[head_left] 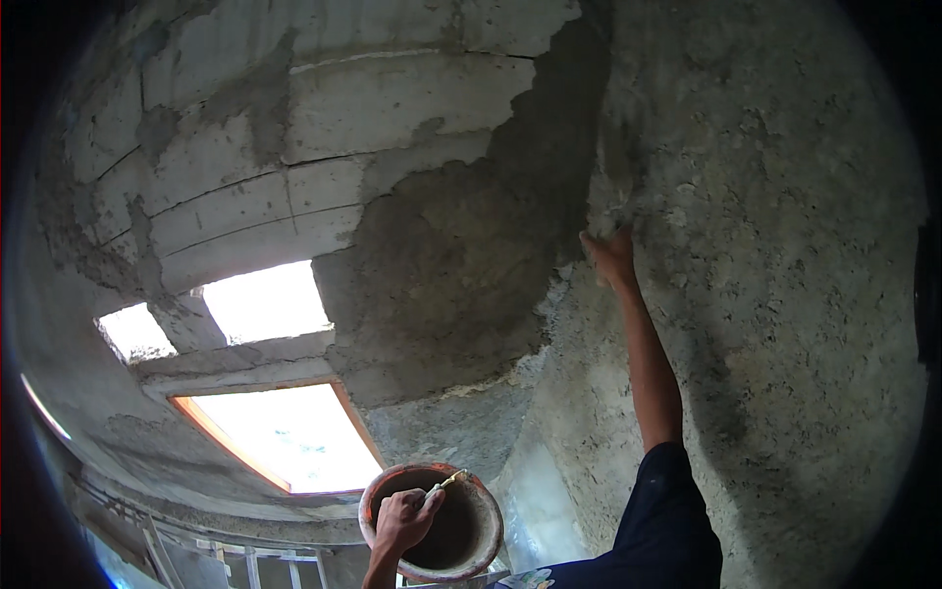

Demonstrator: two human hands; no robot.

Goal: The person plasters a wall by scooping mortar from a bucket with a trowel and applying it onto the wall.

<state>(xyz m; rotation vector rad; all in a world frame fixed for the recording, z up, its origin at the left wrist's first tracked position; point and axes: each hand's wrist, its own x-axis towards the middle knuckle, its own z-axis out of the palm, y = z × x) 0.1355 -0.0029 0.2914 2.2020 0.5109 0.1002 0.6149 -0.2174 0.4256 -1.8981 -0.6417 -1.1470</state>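
Observation:
My left hand (404,520) is closed over a round, reddish-rimmed bucket (488,520), at its left side. Its fingers wrap a short, pale handle-like tool (451,480) that sticks out toward the bucket's far rim. Grey-brown mortar seems to coat the bucket's inside. High up, my right arm reaches to the inner corner of two walls. There my right hand (613,255) closes on a long grey plastering trowel (616,167), dim against the wall and apparently flat on it. Left of the trowel spreads a dark, wet-looking patch of plaster (442,265).
Pale blocks (392,103) with open joints show on the left wall. Below them are two small openings (265,302) and an orange-framed window (285,432). The right wall (785,294) is rough and grey. Metal railings or scaffold parts (255,564) stand at the lower left.

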